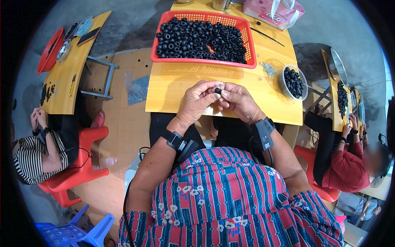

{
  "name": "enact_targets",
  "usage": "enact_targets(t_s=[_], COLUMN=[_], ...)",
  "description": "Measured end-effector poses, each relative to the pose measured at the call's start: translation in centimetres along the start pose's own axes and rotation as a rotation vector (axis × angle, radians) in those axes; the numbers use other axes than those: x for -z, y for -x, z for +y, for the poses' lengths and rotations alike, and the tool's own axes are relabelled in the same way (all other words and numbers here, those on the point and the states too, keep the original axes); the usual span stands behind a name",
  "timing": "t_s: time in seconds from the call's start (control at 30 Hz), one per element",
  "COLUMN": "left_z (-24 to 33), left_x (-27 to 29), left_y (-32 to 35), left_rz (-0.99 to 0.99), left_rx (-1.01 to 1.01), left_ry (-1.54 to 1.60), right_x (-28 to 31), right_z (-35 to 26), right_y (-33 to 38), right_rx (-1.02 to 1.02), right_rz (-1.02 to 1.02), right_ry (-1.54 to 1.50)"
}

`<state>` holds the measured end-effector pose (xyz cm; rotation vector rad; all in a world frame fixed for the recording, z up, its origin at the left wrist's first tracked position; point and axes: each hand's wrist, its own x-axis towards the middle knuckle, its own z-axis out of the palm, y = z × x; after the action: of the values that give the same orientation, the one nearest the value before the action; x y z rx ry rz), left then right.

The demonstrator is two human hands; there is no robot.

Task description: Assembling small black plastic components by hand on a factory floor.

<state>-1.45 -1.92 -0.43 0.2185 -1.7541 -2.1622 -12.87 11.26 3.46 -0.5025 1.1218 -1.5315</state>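
Over the near edge of the yellow table [173, 88], my left hand [196, 102] and my right hand [242, 103] meet fingertip to fingertip. Between their thumbs and forefingers is a small black rounded part [218, 90], pinched from both sides. The fingers hide most of it. Just beyond my hands stands a red plastic basket [201, 61] with lattice walls. Heaped inside are many black ring-shaped parts [189, 39] with holes through them. To the right of my hands, a clear round tub [305, 92] holds more black parts.
Small clear pieces [268, 68] lie near the tub. A thin dark rod [267, 37] and a pink bag [273, 12] are at the far right. A bag of clear pieces [139, 89] rests on the floor at left. Co-workers sit on red stools [82, 158] at both side tables.
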Motion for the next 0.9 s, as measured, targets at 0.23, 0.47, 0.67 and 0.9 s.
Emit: enact_targets(t_s=[0.23,0.47,0.67,0.9], left_z=[-0.2,0.6,0.6,0.9], left_x=[0.0,-0.3,-0.1,-0.8], left_y=[-0.1,0.0,0.1,0.0], left_rz=[-0.068,-0.066,-0.009,-0.052], left_rx=[0.039,0.076,0.035,0.076], left_ry=[0.023,-0.009,-0.112,0.066], right_x=[-0.7,-0.8,-0.9,-1.2], right_z=[-0.3,-0.2,0.2,-0.1], right_y=[0.2,0.2,-0.3,0.2], right_rx=[0.103,0.103,0.116,0.176], right_rz=[0.075,0.102,0.106,0.158], right_ry=[0.413,0.487,0.483,0.458])
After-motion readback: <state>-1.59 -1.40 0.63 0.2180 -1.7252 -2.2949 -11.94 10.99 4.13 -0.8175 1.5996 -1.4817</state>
